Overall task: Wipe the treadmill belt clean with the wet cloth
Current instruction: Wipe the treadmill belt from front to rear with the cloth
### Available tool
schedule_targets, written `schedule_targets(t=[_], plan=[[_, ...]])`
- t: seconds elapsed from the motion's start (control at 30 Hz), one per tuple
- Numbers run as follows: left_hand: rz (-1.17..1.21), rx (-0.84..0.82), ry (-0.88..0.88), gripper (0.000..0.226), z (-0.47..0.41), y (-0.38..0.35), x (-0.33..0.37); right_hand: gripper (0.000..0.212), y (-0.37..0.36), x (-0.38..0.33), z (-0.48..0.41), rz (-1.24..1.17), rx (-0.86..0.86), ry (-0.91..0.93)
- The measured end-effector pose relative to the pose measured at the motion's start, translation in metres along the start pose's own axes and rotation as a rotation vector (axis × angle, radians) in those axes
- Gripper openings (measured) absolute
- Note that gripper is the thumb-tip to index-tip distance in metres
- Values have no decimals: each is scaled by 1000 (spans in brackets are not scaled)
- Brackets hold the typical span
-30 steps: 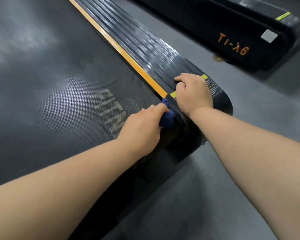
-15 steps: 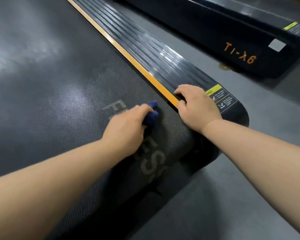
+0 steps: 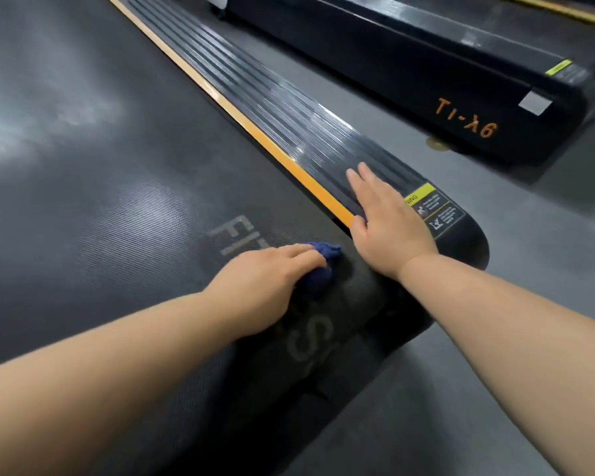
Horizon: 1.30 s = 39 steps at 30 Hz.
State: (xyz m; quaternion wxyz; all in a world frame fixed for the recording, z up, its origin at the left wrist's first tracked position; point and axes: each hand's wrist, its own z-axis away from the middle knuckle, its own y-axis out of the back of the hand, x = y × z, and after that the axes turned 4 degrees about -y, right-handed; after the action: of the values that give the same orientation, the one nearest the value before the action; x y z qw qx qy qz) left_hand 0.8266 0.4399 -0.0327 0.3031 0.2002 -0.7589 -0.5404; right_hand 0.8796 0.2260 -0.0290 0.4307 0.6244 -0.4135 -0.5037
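Left hand point(image 3: 267, 286) presses the bunched blue cloth point(image 3: 318, 269) on the belt point(image 3: 100, 187).
Right hand point(image 3: 389, 221) lies flat, open, on the side rail point(image 3: 289, 121); belt runs far-left; second treadmill point(image 3: 426, 70) far right.

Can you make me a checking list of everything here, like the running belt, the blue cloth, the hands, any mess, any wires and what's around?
Surface: treadmill belt, dark, textured, pale printed letters, light glare patches.
Job's things: blue cloth, bunched, pressed on the belt near its rear end.
Clutter: nothing seen.
Grippers: left hand closed over the cloth; right hand flat, fingers spread on the ribbed side rail, holding nothing.
Cables: nothing seen.
Surroundings: orange strip beside the belt; warning label on the rail; second treadmill marked T1-X6; grey floor.
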Motion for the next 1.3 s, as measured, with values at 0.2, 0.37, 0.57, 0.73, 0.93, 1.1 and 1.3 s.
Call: schedule_targets(t=[0.2,0.37,0.57,0.73,0.93,1.1,1.3], plan=[[-149,109,442,39,-30,8,-81,56,0,-13,-9,75,-90,-18],[-54,191,363,40,-21,-5,-43,54,-18,-43,-64,129,-99,24],[-200,56,323,47,-34,18,-131,53,-28,-42,-75,200,-103,-14],[-232,141,610,45,-59,22,-198,54,-31,-42,-77,225,-101,-15],[-89,74,584,46,-55,32,-148,55,-31,-41,-76,252,-101,-14],[-72,20,80,49,2,25,-62,55,-29,-43,-75,249,-99,-12],[-207,37,669,50,-16,56,-163,54,-30,-42,-73,244,-94,1]])
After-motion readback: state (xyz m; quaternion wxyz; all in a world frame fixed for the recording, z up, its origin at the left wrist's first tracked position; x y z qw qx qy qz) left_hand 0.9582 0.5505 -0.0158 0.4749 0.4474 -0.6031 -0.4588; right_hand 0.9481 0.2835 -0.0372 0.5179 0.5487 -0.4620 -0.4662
